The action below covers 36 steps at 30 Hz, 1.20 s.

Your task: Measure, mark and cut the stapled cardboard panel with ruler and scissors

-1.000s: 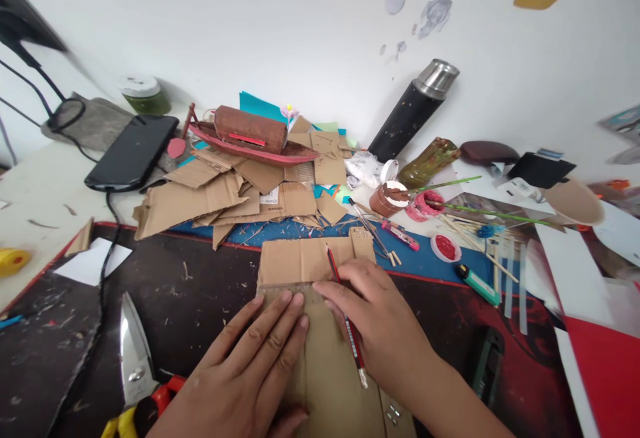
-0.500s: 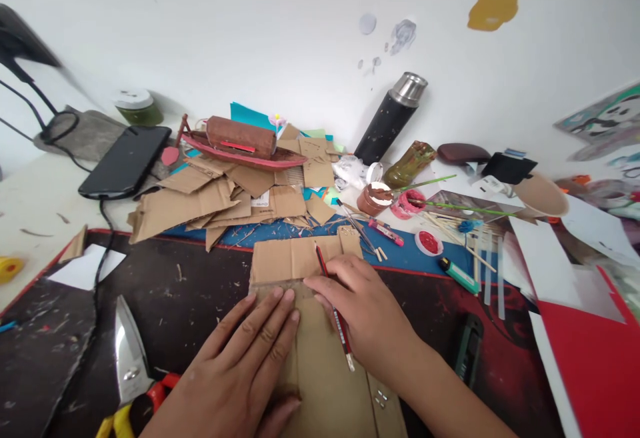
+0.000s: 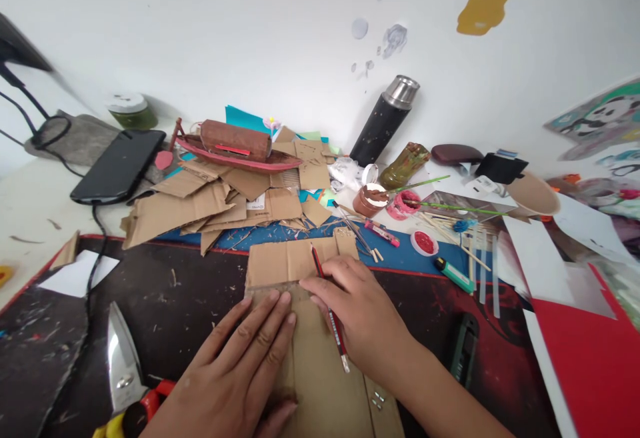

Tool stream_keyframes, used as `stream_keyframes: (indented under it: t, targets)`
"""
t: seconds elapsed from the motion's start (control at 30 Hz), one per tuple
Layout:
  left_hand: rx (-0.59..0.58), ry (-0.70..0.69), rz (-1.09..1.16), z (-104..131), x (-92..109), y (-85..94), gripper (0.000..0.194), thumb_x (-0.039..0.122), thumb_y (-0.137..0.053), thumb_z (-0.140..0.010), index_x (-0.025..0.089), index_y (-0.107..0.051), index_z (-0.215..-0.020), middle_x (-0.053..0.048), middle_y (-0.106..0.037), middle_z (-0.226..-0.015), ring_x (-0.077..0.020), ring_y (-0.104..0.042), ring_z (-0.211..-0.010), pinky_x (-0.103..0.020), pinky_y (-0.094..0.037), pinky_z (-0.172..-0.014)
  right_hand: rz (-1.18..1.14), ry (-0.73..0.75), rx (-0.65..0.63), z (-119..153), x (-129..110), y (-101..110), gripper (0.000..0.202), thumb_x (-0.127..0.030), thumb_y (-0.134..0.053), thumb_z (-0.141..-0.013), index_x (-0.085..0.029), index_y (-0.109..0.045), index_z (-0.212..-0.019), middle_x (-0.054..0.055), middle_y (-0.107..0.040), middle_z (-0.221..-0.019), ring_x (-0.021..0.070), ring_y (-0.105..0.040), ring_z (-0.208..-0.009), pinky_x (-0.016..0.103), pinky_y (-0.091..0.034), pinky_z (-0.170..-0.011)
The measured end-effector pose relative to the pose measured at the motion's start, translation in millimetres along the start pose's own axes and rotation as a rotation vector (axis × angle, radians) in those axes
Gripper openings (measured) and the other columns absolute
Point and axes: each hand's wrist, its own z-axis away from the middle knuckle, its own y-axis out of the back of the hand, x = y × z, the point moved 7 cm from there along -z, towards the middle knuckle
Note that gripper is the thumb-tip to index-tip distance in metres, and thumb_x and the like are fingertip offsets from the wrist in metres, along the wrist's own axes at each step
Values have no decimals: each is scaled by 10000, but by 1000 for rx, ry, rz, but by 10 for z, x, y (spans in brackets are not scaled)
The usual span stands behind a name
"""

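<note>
Cardboard (image 3: 325, 391) runs from the middle of the table (image 3: 30, 215) toward its near edge. Since a moment ago only your view has swung slightly right; both hands keep their places, so your hold on the sheet stays steady. Your left hand (image 3: 250, 351) lies flat on it, fingers extended. Your right hand (image 3: 357, 298) curls its fingers around the pencil (image 3: 339, 343), sharpened end toward the table's back edge; whether that touches, you cannot tell.
</note>
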Motion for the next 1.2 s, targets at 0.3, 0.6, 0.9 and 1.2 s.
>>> stream_keyframes:
  t: [0.3, 0.6, 0.9, 1.2]
  targets:
    - [10, -25, -33, 0, 19, -1, 629, 494, -627, -1011, 94, -719, -1487, -171, -707, -1593, -340, -506, -1588, -490, -126, -1421, -32, 3, -12, 21, 21, -27, 312, -77, -595, -1072, -170, -760, -1319, 139, -727, -1187, 299, -625, -1074, 435, -526, -934]
    - [-18, -32, -60, 22, 4, -31, 648, 520, -615, -1019, 86, -719, -1489, -176, -710, -1586, -349, -533, -1551, -508, -133, -1418, -21, 11, 10, 31, 17, -25, 312, -86, -559, -1089, -173, -756, -1316, 134, -718, -1177, 298, -629, -1082, 442, -525, -950]
    - [12, -39, -57, 6, 9, -58, 647, 535, -620, -1011, 94, -726, -1474, -178, -695, -1602, -365, -445, -1631, -523, -127, -1421, -22, 5, 17, 34, 16, -24, 307, -109, -535, -1110, -177, -756, -1312, 132, -722, -1177, 292, -626, -1068, 441, -526, -939]
    - [-4, -36, -55, 23, 30, -12, 630, 529, -606, -1015, 110, -729, -1470, -168, -695, -1607, -352, -495, -1598, -516, -141, -1420, -19, -1, 9, 32, 14, -32, 293, -108, -551, -1112, -177, -753, -1312, 134, -718, -1177, 300, -619, -1077, 447, -520, -940]
